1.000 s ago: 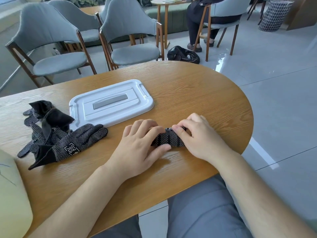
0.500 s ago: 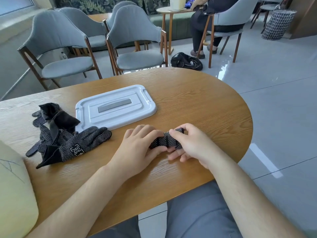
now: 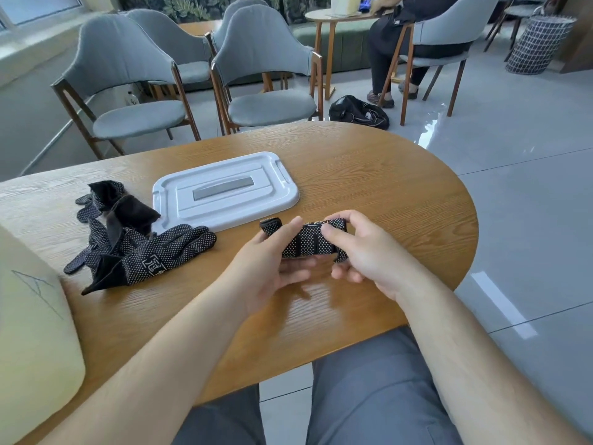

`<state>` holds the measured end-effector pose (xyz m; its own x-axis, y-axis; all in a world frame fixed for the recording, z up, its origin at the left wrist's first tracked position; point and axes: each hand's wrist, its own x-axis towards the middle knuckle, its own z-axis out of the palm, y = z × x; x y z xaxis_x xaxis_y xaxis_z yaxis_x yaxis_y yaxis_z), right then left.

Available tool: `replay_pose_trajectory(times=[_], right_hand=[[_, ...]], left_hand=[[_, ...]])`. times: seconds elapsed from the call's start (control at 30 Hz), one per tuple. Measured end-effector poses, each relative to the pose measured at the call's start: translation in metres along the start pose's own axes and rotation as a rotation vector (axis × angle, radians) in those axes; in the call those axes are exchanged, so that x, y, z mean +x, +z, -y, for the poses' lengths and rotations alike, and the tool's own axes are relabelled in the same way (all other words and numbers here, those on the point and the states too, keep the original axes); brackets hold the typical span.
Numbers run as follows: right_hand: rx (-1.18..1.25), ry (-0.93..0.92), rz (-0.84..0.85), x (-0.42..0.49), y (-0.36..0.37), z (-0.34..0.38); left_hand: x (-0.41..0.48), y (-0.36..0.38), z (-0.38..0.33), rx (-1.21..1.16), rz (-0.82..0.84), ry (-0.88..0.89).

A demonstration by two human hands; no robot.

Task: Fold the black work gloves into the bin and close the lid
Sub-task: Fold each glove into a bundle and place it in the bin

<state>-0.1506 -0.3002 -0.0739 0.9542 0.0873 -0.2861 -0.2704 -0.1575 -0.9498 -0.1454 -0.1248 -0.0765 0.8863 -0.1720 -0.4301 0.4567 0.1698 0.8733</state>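
A folded black dotted glove (image 3: 309,242) is held just above the wooden table (image 3: 385,187), between both hands. My left hand (image 3: 272,264) grips its left end, thumb on top and fingers underneath. My right hand (image 3: 365,252) grips its right end the same way. A pile of loose black dotted gloves (image 3: 128,239) lies on the table to the left. The white bin lid (image 3: 224,191) lies flat behind the hands. A pale yellowish bin (image 3: 35,332) shows at the left edge, only partly in view.
Grey chairs (image 3: 256,75) stand beyond the table's far edge. A black bag (image 3: 357,112) lies on the floor, and a seated person (image 3: 394,43) is at a small round table behind. The table's rounded end is to the right.
Both hands have lifted the folded glove off the table, and their fingers now wrap under it. Before, they pressed it flat against the wood. The camera has tilted up a little.
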Motion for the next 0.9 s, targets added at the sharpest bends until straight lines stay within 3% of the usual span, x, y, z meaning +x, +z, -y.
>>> replay_pose_trajectory(times=[0.1, 0.2, 0.23, 0.33, 0.4, 0.67, 0.9], right_hand=[[-0.042, -0.028, -0.054, -0.003, -0.005, 0.004], [-0.325, -0.034, -0.27, -0.012, -0.016, 0.004], [-0.307, -0.027, -0.281, -0.016, -0.018, 0.005], [0.032, 0.041, -0.061, -0.026, -0.007, 0.015], [0.146, 0.015, -0.005, -0.024, 0.002, 0.022], [0.158, -0.169, 0.065, 0.0, 0.04, 0.058], [0.152, -0.292, 0.268, -0.003, 0.1, 0.108]], left_hand=[[0.005, 0.004, -0.004, -0.087, -0.052, 0.082], [0.005, 0.005, -0.009, -0.096, -0.069, 0.159], [0.004, 0.004, -0.012, -0.094, -0.072, 0.18], [-0.002, 0.0, -0.019, -0.085, -0.061, 0.229], [-0.006, -0.001, -0.021, -0.073, -0.034, 0.24], [-0.058, -0.033, -0.062, -0.124, 0.063, 0.277], [-0.111, -0.082, -0.099, -0.012, -0.258, 0.413]])
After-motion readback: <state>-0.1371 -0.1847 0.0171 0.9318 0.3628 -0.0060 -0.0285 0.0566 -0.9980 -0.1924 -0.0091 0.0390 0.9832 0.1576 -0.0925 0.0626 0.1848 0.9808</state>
